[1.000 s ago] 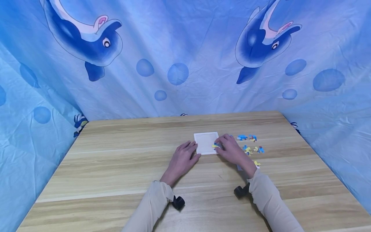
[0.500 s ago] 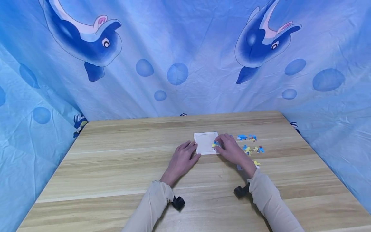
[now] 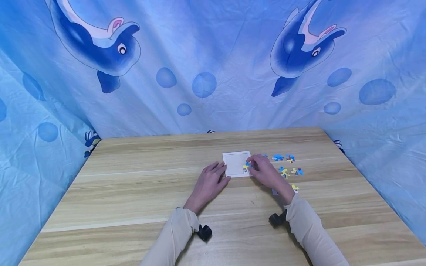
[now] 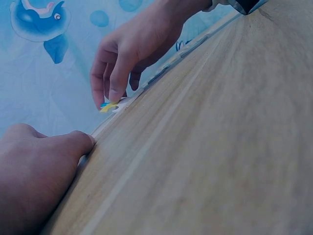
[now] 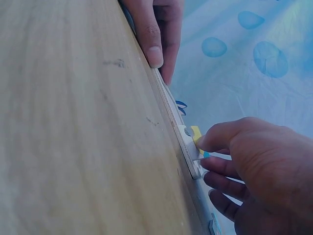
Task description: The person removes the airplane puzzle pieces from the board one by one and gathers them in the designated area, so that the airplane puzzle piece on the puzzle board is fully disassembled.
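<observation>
A square white puzzle tray [image 3: 235,153] lies flat on the wooden table. At its left edge rests my left hand [image 3: 208,183], fingertips touching the rim and thumb by the near left corner. My right hand [image 3: 264,171] pinches a yellow, blue and white jigsaw piece [image 3: 246,167] between thumb and fingers, over the tray's near right corner. In the left wrist view the piece [image 4: 108,107] shows under the fingertips. From the right wrist, the thumb sits on its yellow part [image 5: 196,133]; whether the piece lies fully flat cannot be told.
Right of the tray lie several loose jigsaw pieces, among them a blue one [image 3: 277,157], a yellow-blue one [image 3: 283,171] and a yellow one [image 3: 295,188] partly behind the right wrist. A blue dolphin curtain [image 3: 219,114] hangs behind the table [image 3: 133,177].
The pinched piece has turned and shifted slightly, showing more of its yellow and white part at the tray's near right corner. The left hand has stayed in place.
</observation>
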`<state>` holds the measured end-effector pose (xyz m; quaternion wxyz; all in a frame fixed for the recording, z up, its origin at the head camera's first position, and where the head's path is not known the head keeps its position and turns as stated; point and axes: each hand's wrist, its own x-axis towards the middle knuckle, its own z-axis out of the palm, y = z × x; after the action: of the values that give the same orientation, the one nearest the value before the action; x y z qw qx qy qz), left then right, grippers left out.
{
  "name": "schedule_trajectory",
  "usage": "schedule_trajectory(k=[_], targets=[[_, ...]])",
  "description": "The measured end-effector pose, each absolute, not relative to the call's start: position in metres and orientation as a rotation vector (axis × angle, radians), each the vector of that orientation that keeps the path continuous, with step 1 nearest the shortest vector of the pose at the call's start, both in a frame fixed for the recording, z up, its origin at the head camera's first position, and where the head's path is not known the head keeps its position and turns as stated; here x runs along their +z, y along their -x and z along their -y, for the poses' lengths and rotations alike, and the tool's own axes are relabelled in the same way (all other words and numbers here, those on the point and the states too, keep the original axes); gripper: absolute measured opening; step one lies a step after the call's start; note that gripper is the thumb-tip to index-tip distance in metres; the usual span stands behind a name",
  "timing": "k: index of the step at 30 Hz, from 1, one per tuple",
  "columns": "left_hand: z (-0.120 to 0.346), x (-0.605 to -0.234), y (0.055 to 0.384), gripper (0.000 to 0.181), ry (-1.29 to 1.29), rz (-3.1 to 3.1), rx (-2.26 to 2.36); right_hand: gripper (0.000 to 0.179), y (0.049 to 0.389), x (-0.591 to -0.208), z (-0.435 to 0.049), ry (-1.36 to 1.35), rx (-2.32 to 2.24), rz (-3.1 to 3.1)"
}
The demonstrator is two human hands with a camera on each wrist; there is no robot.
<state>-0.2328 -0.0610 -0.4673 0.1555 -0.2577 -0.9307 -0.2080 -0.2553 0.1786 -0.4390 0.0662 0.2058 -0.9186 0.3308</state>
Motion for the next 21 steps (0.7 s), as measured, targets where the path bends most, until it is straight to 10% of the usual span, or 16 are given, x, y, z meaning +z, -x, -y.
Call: schedule_trajectory(k=[21], targets=[[0.061, -0.4666, 0.2322, 0.048, 0.719, 2.698, -0.586, 0.023, 0.2551, -0.4409, -0.1808, -0.653, 1.018, 2.756]])
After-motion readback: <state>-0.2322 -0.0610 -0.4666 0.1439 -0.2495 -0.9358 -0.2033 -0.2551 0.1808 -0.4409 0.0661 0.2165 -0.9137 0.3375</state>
